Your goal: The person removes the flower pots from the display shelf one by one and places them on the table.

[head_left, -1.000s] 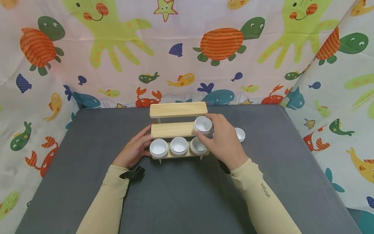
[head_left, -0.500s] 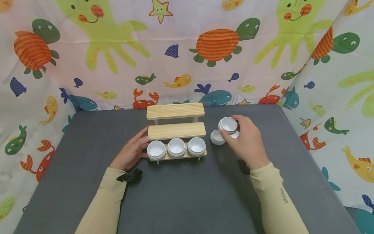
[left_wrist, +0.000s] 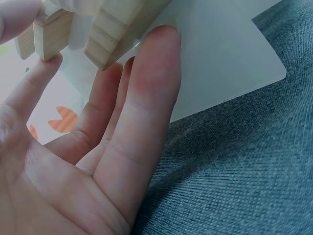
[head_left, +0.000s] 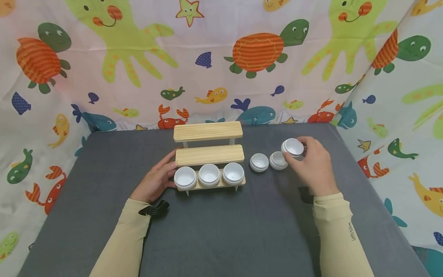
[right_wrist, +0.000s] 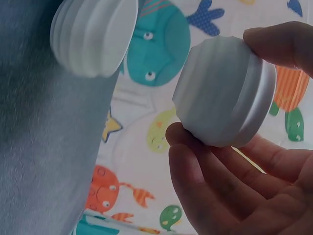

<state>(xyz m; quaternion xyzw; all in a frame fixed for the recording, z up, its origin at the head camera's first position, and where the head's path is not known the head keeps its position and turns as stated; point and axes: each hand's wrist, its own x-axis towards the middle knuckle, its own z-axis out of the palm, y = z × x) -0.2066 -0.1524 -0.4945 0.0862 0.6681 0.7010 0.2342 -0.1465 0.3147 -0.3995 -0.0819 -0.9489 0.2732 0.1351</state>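
Note:
A three-tier display rack with pale wooden shelves stands on the grey cloth. Three small white ridged cups line its lowest shelf. My left hand holds the rack's left end, fingertips against the shelf ends in the left wrist view. Between thumb and fingers of my right hand is another white cup, pinched by its sides, mouth up and right of the rack. Two more cups stand on the cloth between: one nearer the rack, the other just left of the held cup.
Grey cloth covers the table. A white curtain printed with sea animals rises along the back and both sides. The middle shelf and top shelf carry no cups.
My right hand has carried its cup from above the right end of the middle shelf to the right, past the two standing cups. The left hand stays at the rack.

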